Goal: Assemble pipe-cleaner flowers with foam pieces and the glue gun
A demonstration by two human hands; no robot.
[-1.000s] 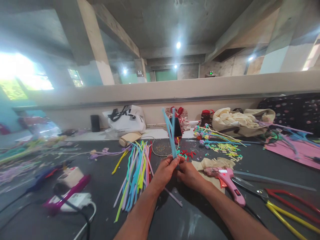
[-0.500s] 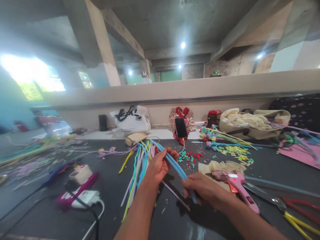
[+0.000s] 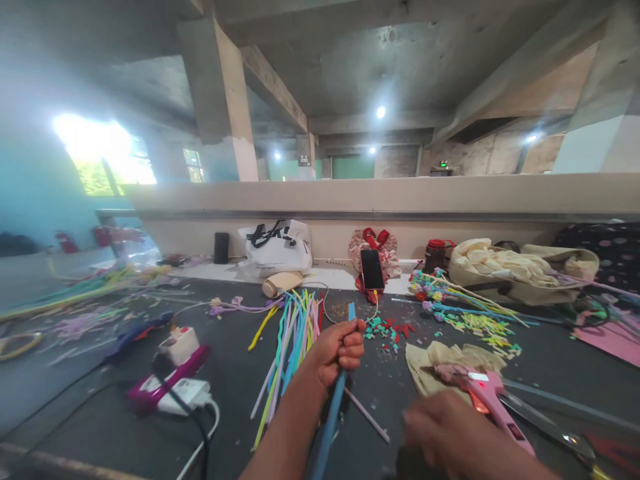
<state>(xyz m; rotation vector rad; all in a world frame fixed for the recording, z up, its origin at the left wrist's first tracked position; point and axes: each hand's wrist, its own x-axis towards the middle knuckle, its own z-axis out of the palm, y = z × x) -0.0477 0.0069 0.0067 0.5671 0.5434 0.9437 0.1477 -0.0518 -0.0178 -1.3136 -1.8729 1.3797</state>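
My left hand (image 3: 341,353) is closed in a fist around blue pipe cleaners (image 3: 331,427). Their short upper ends stick out above the fist, and the long part hangs down towards the table's front edge. My right hand (image 3: 445,430) is smeared by motion, low on the right, away from the blue strips; its fingers do not show clearly. It is nearest to a pink glue gun (image 3: 493,393), which rests on a crumpled beige cloth (image 3: 425,360). Scissors (image 3: 545,423) lie beyond, their handles blurred. Left of my left forearm lies a loose bunch of coloured pipe cleaners (image 3: 295,333).
A purple power strip (image 3: 145,393) with plugs and cables lies on the left. A phone (image 3: 372,269) leans at the back, beside a white bag (image 3: 275,248). Cut pieces (image 3: 387,330) and finished-looking stems (image 3: 450,293) lie to the right.
My right hand has let go of the blue pipe cleaners and moved right, towards the glue gun and scissors. The blue strips now point downward in my left fist. The view has shifted slightly.
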